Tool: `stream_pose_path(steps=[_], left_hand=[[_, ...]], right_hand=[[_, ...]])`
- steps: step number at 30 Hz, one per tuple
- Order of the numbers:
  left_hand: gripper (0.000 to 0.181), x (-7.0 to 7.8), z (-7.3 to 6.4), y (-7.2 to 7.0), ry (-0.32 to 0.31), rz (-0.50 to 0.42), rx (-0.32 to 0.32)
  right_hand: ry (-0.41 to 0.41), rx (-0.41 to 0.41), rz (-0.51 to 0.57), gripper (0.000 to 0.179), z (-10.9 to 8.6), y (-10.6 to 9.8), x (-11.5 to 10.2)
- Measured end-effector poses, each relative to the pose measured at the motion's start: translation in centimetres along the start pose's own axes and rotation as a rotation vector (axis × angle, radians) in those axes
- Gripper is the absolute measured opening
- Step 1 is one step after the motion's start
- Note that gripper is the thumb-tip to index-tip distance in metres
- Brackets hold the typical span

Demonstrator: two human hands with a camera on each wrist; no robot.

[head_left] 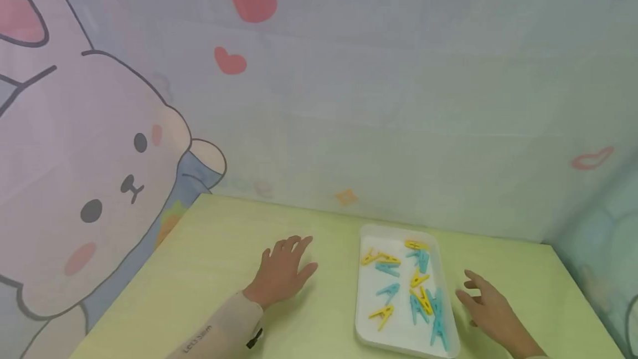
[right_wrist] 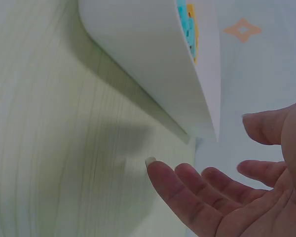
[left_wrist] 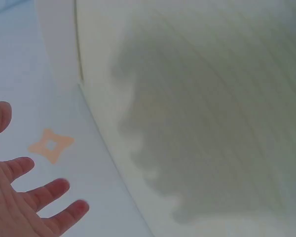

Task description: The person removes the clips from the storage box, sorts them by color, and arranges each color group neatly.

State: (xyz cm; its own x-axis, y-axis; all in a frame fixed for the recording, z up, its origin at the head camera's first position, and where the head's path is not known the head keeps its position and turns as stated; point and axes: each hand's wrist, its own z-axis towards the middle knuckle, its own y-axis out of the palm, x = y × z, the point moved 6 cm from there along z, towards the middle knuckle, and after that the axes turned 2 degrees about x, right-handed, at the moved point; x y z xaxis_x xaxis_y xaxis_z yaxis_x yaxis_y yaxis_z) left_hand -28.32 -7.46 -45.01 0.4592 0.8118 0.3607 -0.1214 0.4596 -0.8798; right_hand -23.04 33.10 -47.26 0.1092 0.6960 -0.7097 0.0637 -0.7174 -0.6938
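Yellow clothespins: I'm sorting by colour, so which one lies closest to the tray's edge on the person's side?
The yellow clothespin in the near left part of the tray; every other yellow one lies farther back.

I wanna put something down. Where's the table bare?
The table is bare between the left hand and the white tray, and left of that hand. Only a thin strip shows between tray and right hand. Clothespins crowd the tray's near right part.

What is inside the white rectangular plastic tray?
Yellow plastic clothespins and turquoise plastic clothespins lie in the tray. Some overlap, so covered parts and the tray floor beneath cannot be seen.
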Motion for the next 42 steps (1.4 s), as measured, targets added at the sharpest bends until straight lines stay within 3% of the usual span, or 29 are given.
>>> stream_pose_path(steps=[11, 22, 27, 33, 42], left_hand=[[0.043, 5.5, 1.3, 0.7, 0.040, -0.163, -0.046], [0.031, 10.4, 2.2, 3.2, 0.113, -0.186, -0.102], [0.029, 11.9, 2.4, 4.8, 0.144, -0.112, -0.128], [0.028, 13.9, 2.7, 6.6, 0.189, 0.095, -0.202], [0.017, 15.9, 2.4, 9.7, 0.200, 0.343, -0.338]], right_hand=[[0.092, -0.018, 0.186, 0.057, 1.0, 1.2, 0.2], [0.128, -0.027, 0.221, 0.053, 1.4, 1.9, 0.1], [0.144, -0.039, 0.224, 0.051, 1.6, 2.2, 0.3], [0.161, -0.040, 0.272, 0.052, 1.7, 2.3, 0.6], [0.179, -0.041, 0.298, 0.053, 1.6, 2.4, 0.6]])
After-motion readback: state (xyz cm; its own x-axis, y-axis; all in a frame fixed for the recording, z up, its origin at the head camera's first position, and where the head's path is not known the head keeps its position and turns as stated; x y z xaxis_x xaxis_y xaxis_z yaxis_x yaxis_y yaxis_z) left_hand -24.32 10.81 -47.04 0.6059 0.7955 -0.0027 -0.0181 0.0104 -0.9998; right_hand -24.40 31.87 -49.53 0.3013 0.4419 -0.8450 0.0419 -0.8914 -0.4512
